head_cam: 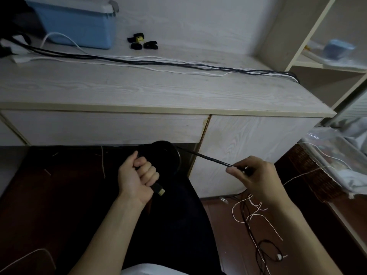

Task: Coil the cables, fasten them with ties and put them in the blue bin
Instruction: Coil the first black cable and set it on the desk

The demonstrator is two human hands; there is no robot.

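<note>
My left hand [137, 175] grips a coil of black cable [168, 153] below the desk's front edge; the cable's gold-tipped plug [158, 190] sticks out under the fist. A straight run of the same cable [208, 158] leads right to my right hand [256, 175], which pinches it between thumb and fingers. The blue bin [79, 22] stands at the desk's back left with its lid on. Several black ties [143, 43] lie on the desk just right of the bin. Black and white cables [158, 63] stretch across the desktop.
The pale wooden desk [158, 92] has a drawer front facing me. A shelf unit [327, 56] rises at the right. Loose white and black cables [256, 221] lie tangled on the floor at the lower right, near a wicker basket [311, 175].
</note>
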